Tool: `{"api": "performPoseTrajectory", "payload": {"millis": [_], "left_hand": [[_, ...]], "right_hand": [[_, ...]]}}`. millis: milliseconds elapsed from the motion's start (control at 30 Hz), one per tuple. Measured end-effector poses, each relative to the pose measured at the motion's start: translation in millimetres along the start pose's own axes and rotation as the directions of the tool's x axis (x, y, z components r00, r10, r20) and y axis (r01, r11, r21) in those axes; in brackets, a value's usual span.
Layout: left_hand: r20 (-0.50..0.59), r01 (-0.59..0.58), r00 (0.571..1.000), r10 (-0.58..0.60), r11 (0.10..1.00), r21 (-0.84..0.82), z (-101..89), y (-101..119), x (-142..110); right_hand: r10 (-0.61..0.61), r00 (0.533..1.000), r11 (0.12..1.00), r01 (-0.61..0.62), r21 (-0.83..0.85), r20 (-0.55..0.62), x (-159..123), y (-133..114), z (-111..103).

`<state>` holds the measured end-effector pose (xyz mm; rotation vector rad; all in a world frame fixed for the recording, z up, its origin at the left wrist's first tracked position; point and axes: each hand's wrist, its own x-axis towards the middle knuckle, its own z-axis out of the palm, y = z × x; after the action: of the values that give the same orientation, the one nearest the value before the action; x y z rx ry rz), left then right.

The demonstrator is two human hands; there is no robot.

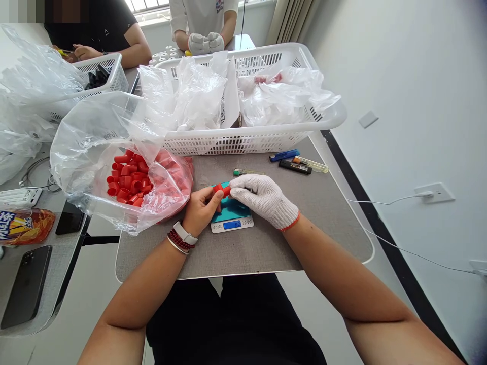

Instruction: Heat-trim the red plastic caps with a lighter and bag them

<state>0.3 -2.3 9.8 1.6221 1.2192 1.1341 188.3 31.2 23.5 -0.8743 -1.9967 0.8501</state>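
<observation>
L bare hand (201, 210) pinches red plastic tube fitting (221, 190), R gloved hand (264, 199) gripping other end above digital scale (231, 225); looks light, stiff, prob. slick, so hold by barrel.

1 head-worn view — facing forward, down; close above left hand (201, 210) and right hand (264, 200)
</observation>
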Motion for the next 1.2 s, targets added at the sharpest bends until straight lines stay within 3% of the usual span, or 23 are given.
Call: {"api": "performPoseTrajectory", "payload": {"millis": [233, 667, 1200], "left_hand": [[-0.041, -0.030, 0.999, 0.030, 0.999, -0.013, 2.1, -1.2, 2.6], [-0.002, -0.039, 0.999, 0.039, 0.999, 0.037, 0.7, -1.8, 0.5], [-0.030, -0.051, 0.998, 0.054, 0.994, 0.092, 0.6, -1.9, -0.2]], "right_hand": [[-0.018, 0.999, 1.000, 0.017, -0.016, -0.040, 0.4, 3.5, 0.4], [-0.035, 0.999, 0.999, 0.036, 0.012, -0.030, 0.0, 10.7, 3.5], [0.058, 0.998, 0.995, -0.055, 0.088, -0.035, 0.4, 6.1, 5.8]]}}
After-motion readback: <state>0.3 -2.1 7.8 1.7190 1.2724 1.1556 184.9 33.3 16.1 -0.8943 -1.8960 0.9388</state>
